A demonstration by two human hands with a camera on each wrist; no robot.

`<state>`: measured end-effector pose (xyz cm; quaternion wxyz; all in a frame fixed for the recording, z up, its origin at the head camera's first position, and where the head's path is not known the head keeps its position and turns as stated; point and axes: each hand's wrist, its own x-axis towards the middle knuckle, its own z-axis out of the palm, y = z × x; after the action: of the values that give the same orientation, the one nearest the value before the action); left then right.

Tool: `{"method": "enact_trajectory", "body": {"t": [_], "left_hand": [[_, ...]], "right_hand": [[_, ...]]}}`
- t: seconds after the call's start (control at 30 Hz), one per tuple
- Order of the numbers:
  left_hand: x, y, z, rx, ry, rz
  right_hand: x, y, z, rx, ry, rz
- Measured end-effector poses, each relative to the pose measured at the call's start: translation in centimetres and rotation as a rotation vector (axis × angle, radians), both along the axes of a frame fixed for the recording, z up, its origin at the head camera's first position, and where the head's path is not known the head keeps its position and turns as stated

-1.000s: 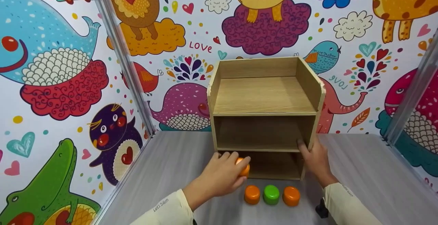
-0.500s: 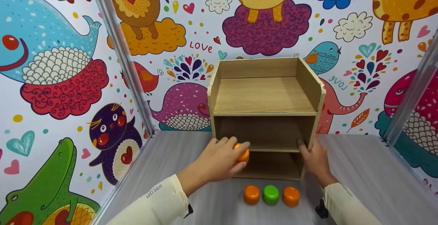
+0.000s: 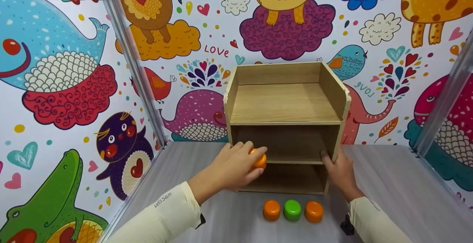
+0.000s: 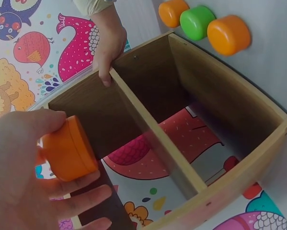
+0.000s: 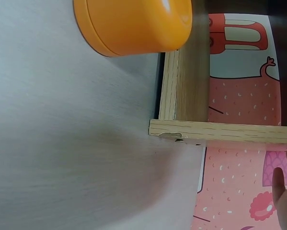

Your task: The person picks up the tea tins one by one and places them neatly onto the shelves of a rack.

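Note:
My left hand [image 3: 230,167] holds a rounded orange cylinder, like a small lidded jar [image 3: 260,160], between thumb and fingers. It hovers at the left front of a wooden shelf unit [image 3: 284,102], level with the middle board's edge. Seen from the left wrist, the held orange jar [image 4: 69,151] is near the middle compartment's opening. My right hand [image 3: 340,171] grips the unit's right side panel, thumb on the inner side by the middle board. Only some fingers of that right hand [image 5: 286,189] show in the right wrist view.
Before the unit stand an orange jar [image 3: 271,210], a green jar [image 3: 292,210] and another orange jar [image 3: 313,212] in a row on the grey table [image 3: 177,184]. Printed cartoon walls [image 3: 207,73] enclose the back and sides.
My left hand has risen with the orange jar, from in front of the bottom compartment to the middle board's height, shifting slightly left. My right hand and the row of jars stay put.

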<state>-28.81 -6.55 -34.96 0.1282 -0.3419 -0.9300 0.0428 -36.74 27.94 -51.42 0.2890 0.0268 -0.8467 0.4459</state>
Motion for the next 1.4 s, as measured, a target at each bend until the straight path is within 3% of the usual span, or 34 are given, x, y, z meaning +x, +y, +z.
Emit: {"method": "enact_trajectory", "body": {"t": [0.83,1.4], "left_hand": [[-1.6,-1.4,4.1,0.071,-0.007,0.069],[-2.8,-1.6,6.1,0.124,-0.019,0.057]], "right_hand": [[-0.2,0.0,0.1,-0.022,-0.046,0.023],[-0.2,0.1,-0.2,-0.042,-0.052,0.024]]}}
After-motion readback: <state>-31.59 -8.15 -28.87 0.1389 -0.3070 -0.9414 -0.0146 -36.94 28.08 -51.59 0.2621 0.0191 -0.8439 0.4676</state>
